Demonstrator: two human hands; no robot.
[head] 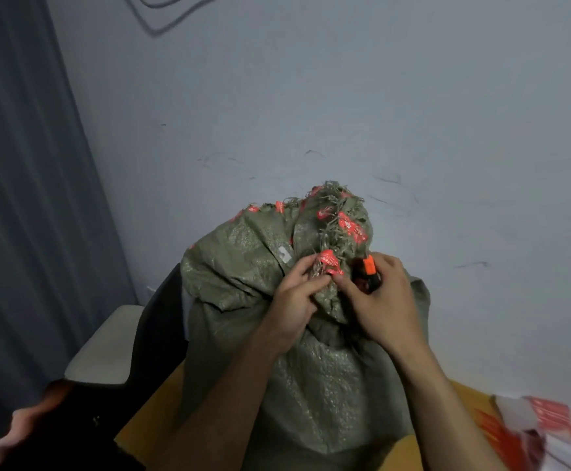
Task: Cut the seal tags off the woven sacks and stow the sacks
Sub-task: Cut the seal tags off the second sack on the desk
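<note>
At sack (311, 385) mouth: left hand (292, 300) pinching orange tag (328, 263), right hand (384, 300) closed around cutter (369, 270); soft, floppy weave, probably light, best gripped beside tag.

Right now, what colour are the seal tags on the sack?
Orange-red with white print; seal tags on the olive-green sack, head view.

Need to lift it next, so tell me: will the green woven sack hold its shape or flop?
Probably floppy: the green woven sack creases and sags under both hands. Its frayed mouth may shed strands. Weight cannot be judged.
</note>
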